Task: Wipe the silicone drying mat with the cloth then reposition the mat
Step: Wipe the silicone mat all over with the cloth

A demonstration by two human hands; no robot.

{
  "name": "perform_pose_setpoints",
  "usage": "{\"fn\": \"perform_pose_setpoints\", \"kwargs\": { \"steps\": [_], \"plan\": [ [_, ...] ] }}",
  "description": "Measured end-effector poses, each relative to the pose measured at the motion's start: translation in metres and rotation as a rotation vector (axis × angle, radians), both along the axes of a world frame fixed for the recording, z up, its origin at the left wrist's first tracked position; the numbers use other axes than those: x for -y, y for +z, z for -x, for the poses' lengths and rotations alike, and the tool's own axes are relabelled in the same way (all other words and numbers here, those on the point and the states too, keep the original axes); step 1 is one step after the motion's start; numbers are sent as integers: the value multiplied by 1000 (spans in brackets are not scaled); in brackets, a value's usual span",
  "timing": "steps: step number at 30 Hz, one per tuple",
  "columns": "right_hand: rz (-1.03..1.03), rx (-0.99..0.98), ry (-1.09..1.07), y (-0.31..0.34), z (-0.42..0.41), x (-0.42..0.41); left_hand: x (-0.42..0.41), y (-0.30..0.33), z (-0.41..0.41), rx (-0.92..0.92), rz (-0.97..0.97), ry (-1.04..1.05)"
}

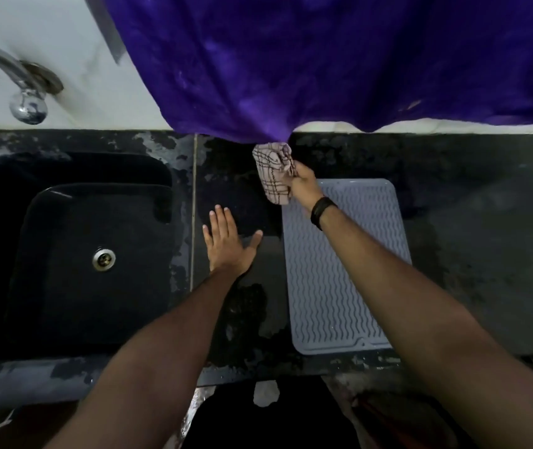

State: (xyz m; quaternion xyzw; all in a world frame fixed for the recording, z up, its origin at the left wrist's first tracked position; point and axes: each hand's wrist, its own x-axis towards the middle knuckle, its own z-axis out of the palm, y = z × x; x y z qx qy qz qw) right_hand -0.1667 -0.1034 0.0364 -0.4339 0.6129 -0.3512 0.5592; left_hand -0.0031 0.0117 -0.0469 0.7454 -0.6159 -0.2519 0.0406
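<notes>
A grey silicone drying mat (pixel 356 273) with wavy ridges lies flat on the dark countertop, right of centre. My right hand (pixel 305 184) grips a bunched checked cloth (pixel 273 175) at the mat's far left corner, just below the hanging purple fabric. The cloth hangs partly over the counter and partly over the mat's corner. My left hand (pixel 228 243) lies flat with fingers spread on the counter, a little left of the mat and not touching it. My right forearm crosses over the mat and hides part of it.
A black sink (pixel 64 254) with a metal drain sits at the left. A chrome tap (pixel 15 82) stands on the white wall above it. Purple fabric (pixel 323 59) hangs over the back of the counter. The wet dark counter (pixel 485 254) stretches right of the mat.
</notes>
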Motion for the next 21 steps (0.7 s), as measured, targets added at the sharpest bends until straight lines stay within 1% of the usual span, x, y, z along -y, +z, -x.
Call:
{"fn": "perform_pose_setpoints", "kwargs": {
  "steps": [2,4,6,7,8,9,10,12,13,14,15,16,18,19,21],
  "plan": [
    [-151,205,-97,1,19,-29,-6,4,5,-4,84,-24],
    [-220,343,-265,-1,39,-50,-9,8,15,-9,132,-99],
    [-185,478,-440,1,55,-61,-9,12,29,-33,144,-174],
    [-140,501,-495,2,63,-61,-9,13,37,-43,149,-201],
    [-102,474,-525,4,69,-61,-8,14,45,-58,151,-226],
    [-79,369,-527,5,74,-58,-9,13,53,-75,150,-247],
    [-62,210,-501,5,79,-54,-10,12,61,-92,145,-264],
    [-12,-225,-397,0,80,-42,-16,5,75,-112,109,-283],
    [38,-481,-318,-3,77,-35,-19,1,80,-89,94,-285],
    [99,-695,-223,-8,72,-28,-23,-4,84,-43,94,-285],
    [163,-828,-122,-13,66,-23,-26,-9,87,4,112,-282],
    [222,-906,-5,-19,60,-20,-27,-13,89,30,138,-274],
    [322,-988,230,-32,51,-21,-27,-18,91,39,191,-241],
    [365,-1016,311,-39,49,-25,-27,-21,93,46,218,-228],
    [447,-1085,390,-50,54,-30,-26,-27,96,54,252,-207]
  ]
}}
